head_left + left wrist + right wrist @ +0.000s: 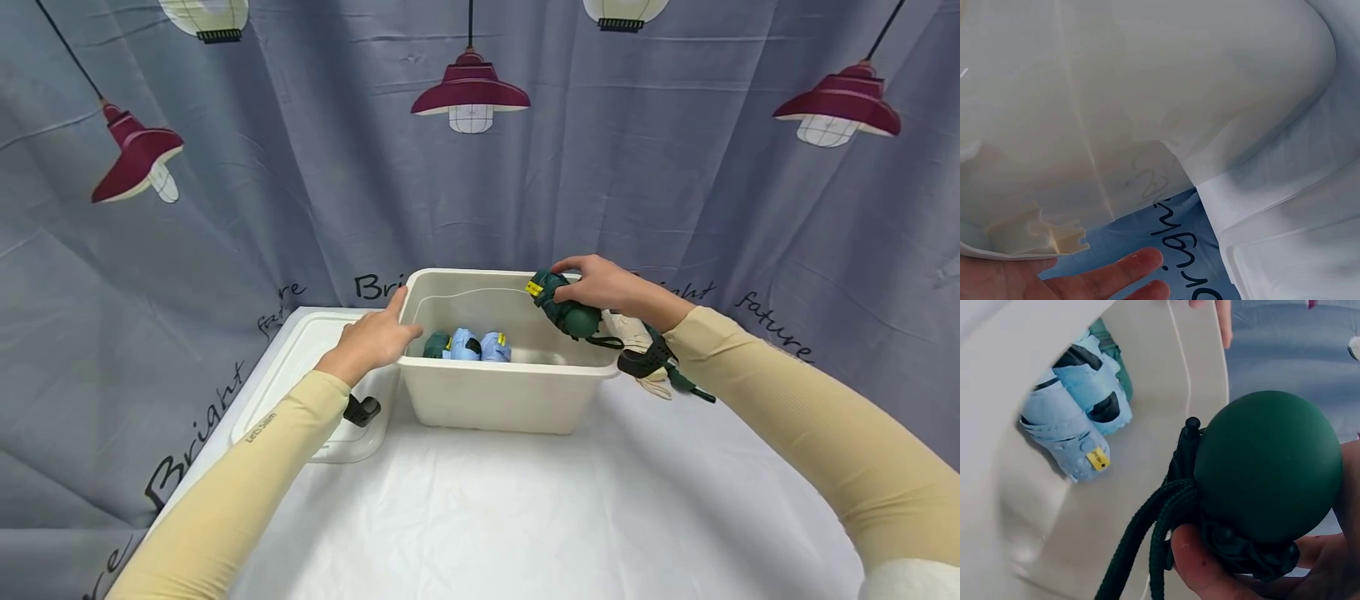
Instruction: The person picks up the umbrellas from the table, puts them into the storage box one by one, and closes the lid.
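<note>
My right hand [600, 283] grips a dark green folded umbrella [581, 321] over the right end of a white plastic bin [498, 398]. In the right wrist view its rounded handle end [1269, 465] faces the camera and a cord loop hangs beside it. Inside the bin, toward the left, lie a green folded umbrella [436, 345] and two light blue ones [1063, 428]. My left hand [375, 333] rests at the bin's left rim, thumb inside, other fingers [1138, 265] fairly straight outside the wall.
Left of the bin a white lid [330, 333] lies on the white-covered table [510, 508]. Just right of the bin are a cream folded item [628, 332] and a dark green one [686, 383], partly behind my right wrist. A grey-blue curtain [322, 167] hangs behind.
</note>
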`<state>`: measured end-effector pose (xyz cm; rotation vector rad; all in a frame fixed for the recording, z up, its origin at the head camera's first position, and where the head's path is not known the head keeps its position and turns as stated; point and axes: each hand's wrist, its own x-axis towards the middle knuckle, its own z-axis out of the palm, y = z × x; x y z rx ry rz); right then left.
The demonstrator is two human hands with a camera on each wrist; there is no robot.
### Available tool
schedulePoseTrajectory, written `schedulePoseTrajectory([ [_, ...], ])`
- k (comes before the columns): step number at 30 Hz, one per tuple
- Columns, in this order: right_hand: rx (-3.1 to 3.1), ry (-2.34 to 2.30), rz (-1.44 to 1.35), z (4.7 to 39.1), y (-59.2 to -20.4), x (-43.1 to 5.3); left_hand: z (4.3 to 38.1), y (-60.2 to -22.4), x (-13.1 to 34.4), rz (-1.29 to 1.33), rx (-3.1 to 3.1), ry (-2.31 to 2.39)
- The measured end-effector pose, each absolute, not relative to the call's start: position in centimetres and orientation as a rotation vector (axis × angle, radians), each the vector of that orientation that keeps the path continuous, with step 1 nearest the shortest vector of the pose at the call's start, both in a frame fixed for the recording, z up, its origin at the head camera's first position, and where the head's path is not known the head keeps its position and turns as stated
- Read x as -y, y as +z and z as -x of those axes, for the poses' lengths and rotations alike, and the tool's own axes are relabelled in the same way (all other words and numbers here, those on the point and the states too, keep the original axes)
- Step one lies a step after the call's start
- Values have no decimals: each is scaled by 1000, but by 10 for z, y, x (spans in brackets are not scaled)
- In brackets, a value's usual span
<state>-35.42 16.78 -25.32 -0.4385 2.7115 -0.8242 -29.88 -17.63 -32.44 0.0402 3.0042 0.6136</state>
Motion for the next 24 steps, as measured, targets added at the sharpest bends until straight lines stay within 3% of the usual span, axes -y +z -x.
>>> schedulePoseTrajectory([
  [24,-2457,-542,449,389,-277,-115,299,-324,175,-37,-3010,602],
])
